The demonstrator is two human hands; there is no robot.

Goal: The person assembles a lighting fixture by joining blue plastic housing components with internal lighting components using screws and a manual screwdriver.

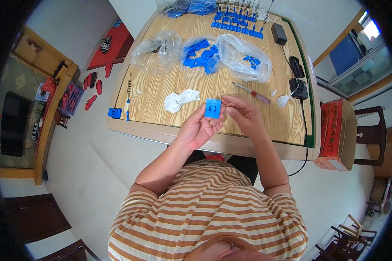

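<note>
Above the table's near edge, my left hand (199, 127) grips a flat blue plastic piece (213, 108) with a round cut-out in its middle. The fingers lie behind the piece, and the thumb presses its left side. Right beside it is my right hand (246, 114), its fingers bent and a little apart at the piece's right edge. I see nothing held in that hand; whether its fingertips touch the piece I cannot tell. At the table's left edge lie another blue piece (114, 113) and a blue rod with a spring (128, 98).
White crumpled tissue (174, 102) lies beyond my left hand. A screwdriver (252, 92) is on the right. Plastic bags (154, 54) and blue parts (201, 56) stand farther back. Finished-looking spring assemblies (237, 21) are lined up at the far edge. Black adapters (298, 88) with a cable sit right.
</note>
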